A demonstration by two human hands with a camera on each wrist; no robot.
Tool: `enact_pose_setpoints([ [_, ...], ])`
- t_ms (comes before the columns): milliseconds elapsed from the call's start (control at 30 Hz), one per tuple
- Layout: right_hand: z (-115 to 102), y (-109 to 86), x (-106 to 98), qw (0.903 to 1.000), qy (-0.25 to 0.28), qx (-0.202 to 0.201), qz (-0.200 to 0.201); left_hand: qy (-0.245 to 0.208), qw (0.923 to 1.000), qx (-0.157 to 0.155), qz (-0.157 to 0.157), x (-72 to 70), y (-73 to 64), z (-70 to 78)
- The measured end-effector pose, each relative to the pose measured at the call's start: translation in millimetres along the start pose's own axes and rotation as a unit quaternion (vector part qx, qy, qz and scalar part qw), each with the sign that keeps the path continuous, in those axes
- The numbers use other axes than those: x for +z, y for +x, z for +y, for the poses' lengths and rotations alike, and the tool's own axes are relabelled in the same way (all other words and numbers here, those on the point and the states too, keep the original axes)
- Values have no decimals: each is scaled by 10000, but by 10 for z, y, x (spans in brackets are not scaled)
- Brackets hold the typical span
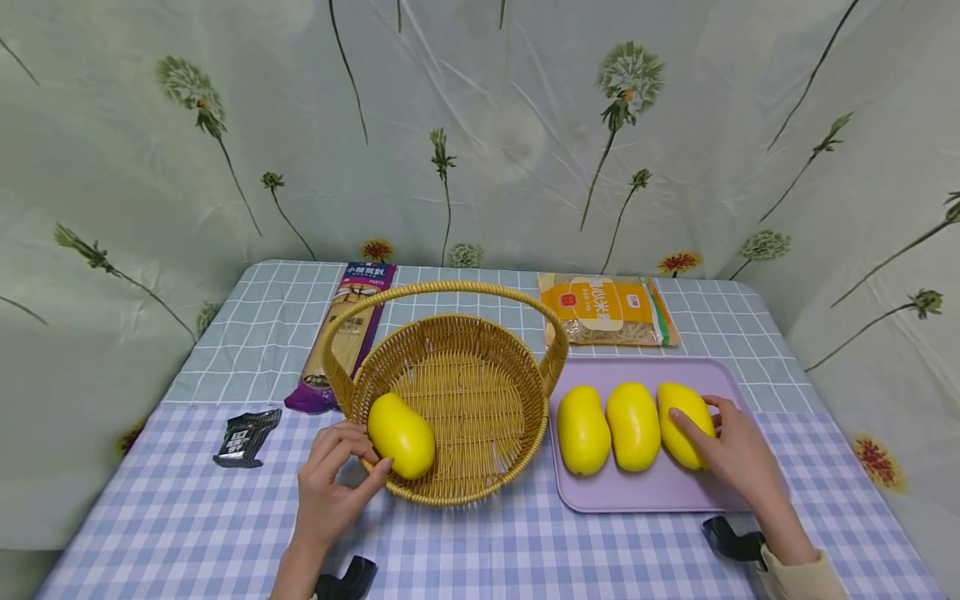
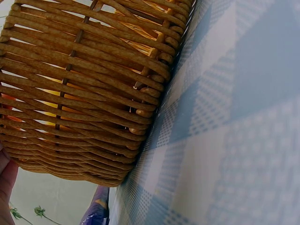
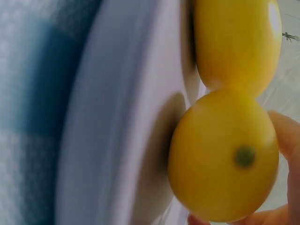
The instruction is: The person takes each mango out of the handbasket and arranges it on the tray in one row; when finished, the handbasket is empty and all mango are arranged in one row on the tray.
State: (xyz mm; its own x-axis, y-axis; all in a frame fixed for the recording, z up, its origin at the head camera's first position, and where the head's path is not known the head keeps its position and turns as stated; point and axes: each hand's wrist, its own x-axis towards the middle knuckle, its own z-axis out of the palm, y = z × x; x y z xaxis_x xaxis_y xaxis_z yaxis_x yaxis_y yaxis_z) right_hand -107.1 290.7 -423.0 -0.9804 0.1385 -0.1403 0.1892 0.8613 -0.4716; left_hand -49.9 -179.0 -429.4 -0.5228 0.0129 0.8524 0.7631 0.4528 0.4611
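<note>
A round wicker basket with a tall arched handle stands mid-table, one yellow mango lying inside at its left. At the basket's left front rim, my left hand grips the edge, thumb close to that mango. The left wrist view shows the woven side and a finger at the rim. On a lilac tray lie several mangoes in a row. My right hand holds the rightmost mango between thumb and fingers; in the right wrist view its dark stem end faces the camera, close over the tray.
Left of the basket lies a purple pasta packet, partly behind the handle. A small black wrapper sits farther left. Behind the tray is an orange food packet. A floral curtain hangs beyond the table's checked cloth.
</note>
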Motion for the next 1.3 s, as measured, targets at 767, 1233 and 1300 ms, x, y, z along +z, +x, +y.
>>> enact_pose_setpoints([
  [767, -553, -212, 252, 9135, 1206, -2980, 2492, 51, 10000, -48, 3, -6, -10, 1],
  [1233, -1237, -389, 389, 8539, 2302, -4340, 1716, -21, 10000, -45, 12, -1, -11, 4],
  [1300, -1326, -391, 417, 8402, 2427, -4590, 1564, -27, 10000, -53, 20, 0, -13, 5],
])
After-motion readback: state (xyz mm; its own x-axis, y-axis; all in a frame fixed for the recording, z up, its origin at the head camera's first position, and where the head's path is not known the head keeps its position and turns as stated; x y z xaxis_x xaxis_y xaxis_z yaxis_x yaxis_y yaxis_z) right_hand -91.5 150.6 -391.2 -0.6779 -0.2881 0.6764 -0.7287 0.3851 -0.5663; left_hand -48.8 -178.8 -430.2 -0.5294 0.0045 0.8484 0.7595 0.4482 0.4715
